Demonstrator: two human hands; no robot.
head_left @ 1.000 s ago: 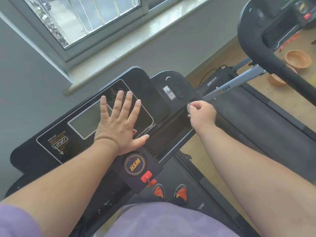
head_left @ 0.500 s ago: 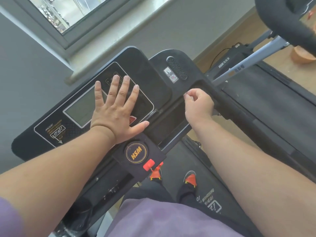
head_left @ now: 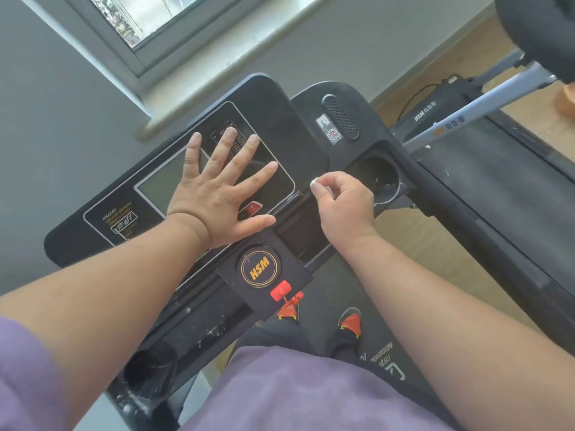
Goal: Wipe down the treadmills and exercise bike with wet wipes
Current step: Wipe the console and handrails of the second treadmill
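The black treadmill console (head_left: 280, 119) fills the middle of the view, and I stand on its belt (head_left: 323, 293). My left hand (head_left: 214, 194) lies flat on the display panel (head_left: 155, 185) with fingers spread. My right hand (head_left: 345, 203) hovers over the console's middle slot, just left of the round cup holder (head_left: 381, 177). Its fingers are curled, and thumb and forefinger pinch a small white scrap (head_left: 314, 182), too small to identify for sure as a wipe.
A round HSM badge (head_left: 259, 269) and a red safety key (head_left: 281, 290) sit at the console's near edge. A second treadmill (head_left: 497, 188) stands to the right with a grey upright (head_left: 485, 104). The wall and window sill (head_left: 236, 73) lie behind the console.
My right hand left the console's right edge and came left over the middle slot, and the white scrap now shows at its fingertips. My left hand stays flat, fingers spread wider. The view tilted down.
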